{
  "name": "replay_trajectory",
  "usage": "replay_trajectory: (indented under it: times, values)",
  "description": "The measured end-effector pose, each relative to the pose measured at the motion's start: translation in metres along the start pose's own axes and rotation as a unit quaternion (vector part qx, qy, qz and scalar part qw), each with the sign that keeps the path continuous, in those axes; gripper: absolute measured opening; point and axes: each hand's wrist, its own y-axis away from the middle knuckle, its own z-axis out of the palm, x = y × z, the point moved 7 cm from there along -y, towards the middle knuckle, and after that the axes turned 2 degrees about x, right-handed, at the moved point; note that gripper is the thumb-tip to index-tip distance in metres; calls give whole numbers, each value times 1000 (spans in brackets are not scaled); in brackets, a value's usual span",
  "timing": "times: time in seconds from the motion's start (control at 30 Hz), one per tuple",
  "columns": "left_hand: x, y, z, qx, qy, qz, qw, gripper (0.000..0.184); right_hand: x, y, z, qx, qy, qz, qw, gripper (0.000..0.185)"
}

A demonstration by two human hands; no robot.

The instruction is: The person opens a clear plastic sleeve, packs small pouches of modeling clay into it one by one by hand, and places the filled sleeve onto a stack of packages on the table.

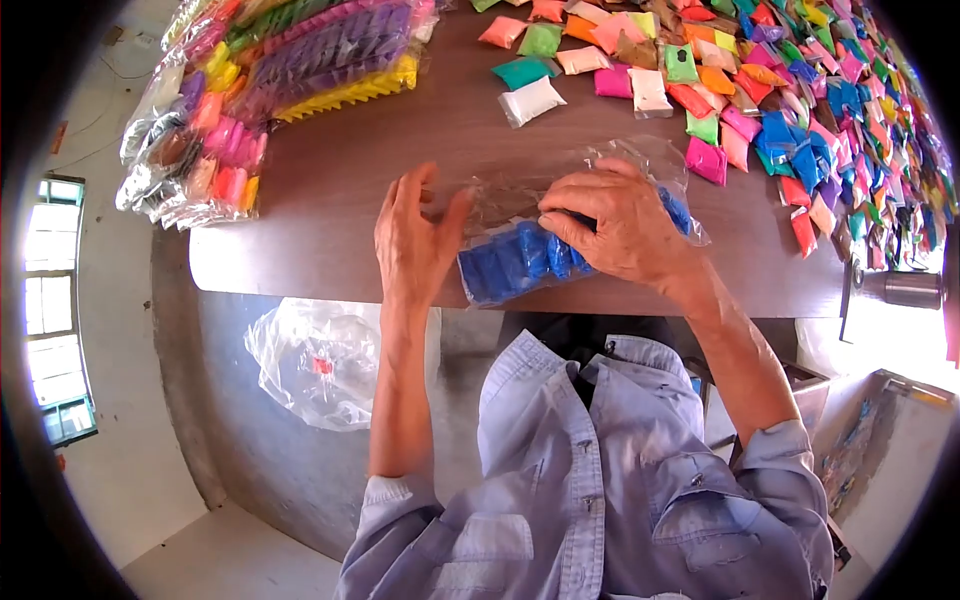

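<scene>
A clear plastic bag with several blue packets (500, 266) in a row lies at the table's near edge. My left hand (418, 232) is just left of the bag, its fingers apart and holding nothing. Over the bag's right part is my right hand (620, 222), its thumb and fingers closed together above the packets; what they pinch is hidden. Another blue packet (675, 210) shows under the plastic to the right of my right hand.
Bags filled with rows of coloured packets (330, 60) are stacked at the back left of the table (330, 200). Loose coloured packets (800, 120) spread over the right side. A clear plastic bag (320, 365) lies on the floor below the table's left part.
</scene>
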Motion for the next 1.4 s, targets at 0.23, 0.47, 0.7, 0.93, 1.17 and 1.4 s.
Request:
replay_trajectory:
  times: [0.23,0.47,0.7,0.93,1.17,1.4]
  values:
    - [-23,-8,20,-152,131,-140,970,22,1,-3,-3,102,-33,22,994,14]
    - [-20,3,8,-137,204,-129,961,12,11,-7,6,6,-68,63,996,12]
    - [-6,14,-4,-143,178,-75,971,8,18,-7,9,-22,-53,177,983,15]
    - [6,20,-11,-117,189,10,975,7,0,-5,-14,170,27,98,980,22]
    - [17,33,-23,-86,117,51,988,13,4,-5,-1,101,47,63,992,17]
    - [43,42,-33,-86,-18,165,982,13,-4,1,-2,157,46,2,986,10]
